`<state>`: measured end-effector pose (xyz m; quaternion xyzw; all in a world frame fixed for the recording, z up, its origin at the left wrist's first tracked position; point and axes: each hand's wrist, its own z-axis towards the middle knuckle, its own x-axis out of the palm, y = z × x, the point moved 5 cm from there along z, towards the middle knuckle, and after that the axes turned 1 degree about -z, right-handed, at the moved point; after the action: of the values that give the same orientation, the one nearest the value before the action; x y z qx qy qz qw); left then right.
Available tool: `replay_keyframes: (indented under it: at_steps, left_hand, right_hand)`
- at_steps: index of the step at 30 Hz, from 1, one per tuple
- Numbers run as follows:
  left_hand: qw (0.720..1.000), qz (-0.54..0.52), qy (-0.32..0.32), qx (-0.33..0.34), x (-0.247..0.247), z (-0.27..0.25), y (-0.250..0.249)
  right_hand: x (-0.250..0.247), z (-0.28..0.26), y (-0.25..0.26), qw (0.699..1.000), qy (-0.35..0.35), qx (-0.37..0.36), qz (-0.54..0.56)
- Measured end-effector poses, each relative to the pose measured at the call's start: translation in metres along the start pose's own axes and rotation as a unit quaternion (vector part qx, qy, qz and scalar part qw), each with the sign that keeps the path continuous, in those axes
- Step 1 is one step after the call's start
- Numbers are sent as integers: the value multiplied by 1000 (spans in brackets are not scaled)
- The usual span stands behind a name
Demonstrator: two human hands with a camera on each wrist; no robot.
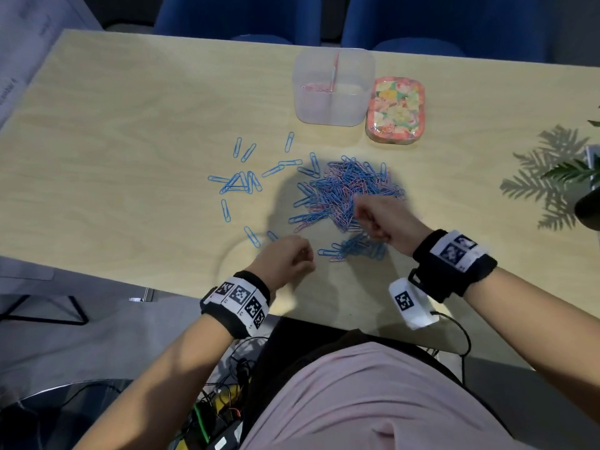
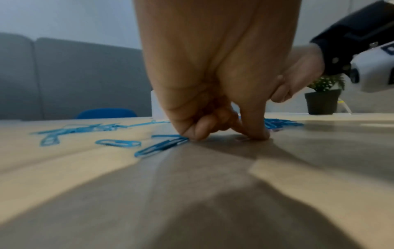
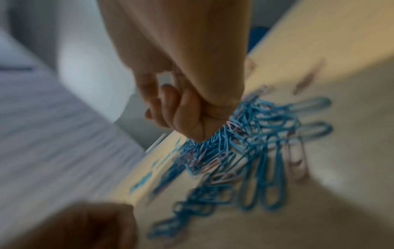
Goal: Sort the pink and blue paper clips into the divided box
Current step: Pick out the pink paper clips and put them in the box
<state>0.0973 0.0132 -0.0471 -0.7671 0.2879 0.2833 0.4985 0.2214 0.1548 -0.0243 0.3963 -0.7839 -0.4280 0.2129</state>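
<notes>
Right hand (image 1: 378,219) clenched over mixed clip pile (image 1: 347,186), contents not discernible. Left hand (image 1: 285,259) fingers curled, pinching at table (image 1: 130,157); clip not confirmed. Divided box (image 1: 332,89) well apart. Risk: tangled clips lift together, colours mix.

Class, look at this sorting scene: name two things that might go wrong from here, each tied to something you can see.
1. The mixed heap of blue and pink paper clips looks tangled, so the right hand may lift a blue clip along with a pink one.
2. The small cluster of blue clips and the left hand sit near the front edge of the pale wooden table; a sweep may knock clips off.
</notes>
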Motion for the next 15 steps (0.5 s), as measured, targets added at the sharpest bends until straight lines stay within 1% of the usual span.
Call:
replay_keyframes:
  at_steps: [1,2,3,4,5,6,7,8,9,10,12,14,15]
  left_hand:
    - [1000,12,7,5,0,1,-2]
    - [1000,22,17,4,1,3,-2]
    - [999,30,28,-1,2,4,-3]
    - [999,35,38,-8,3,6,-3]
    - [998,39,45,-14,3,8,-3]
    - [998,39,50,-21,2,9,-3]
    - [998,32,51,-25,0,11,-4]
    - [998,14,49,-31,-3,12,-5]
    - [998,-22,46,-37,-7,13,-5]
    - [995,-80,46,-48,-11,13,-5]
    - [974,-205,50,-79,-18,13,-5]
    - [948,-292,42,-121,-23,12,-1]
    - [930,-338,33,-138,-25,11,2]
  right_hand:
    - [7,-2,1,988,1,-50,-147]
    - [16,-3,0,956,10,-97,-277]
    - [25,-4,-4,920,18,-121,-373]
    - [32,-4,-8,887,16,-127,-444]
    - [37,-4,-11,860,10,-125,-494]
    - [41,-3,-14,845,5,-122,-520]
    - [43,0,-16,842,-1,-121,-526]
    - [43,4,-15,846,-10,-119,-520]
    - [42,8,-12,850,-26,-121,-513]
    - [40,12,-9,852,-44,-124,-507]
    - [34,14,0,855,-61,-134,-497]
    - [32,9,6,856,-41,-147,-494]
    - [33,6,6,851,-23,-152,-503]
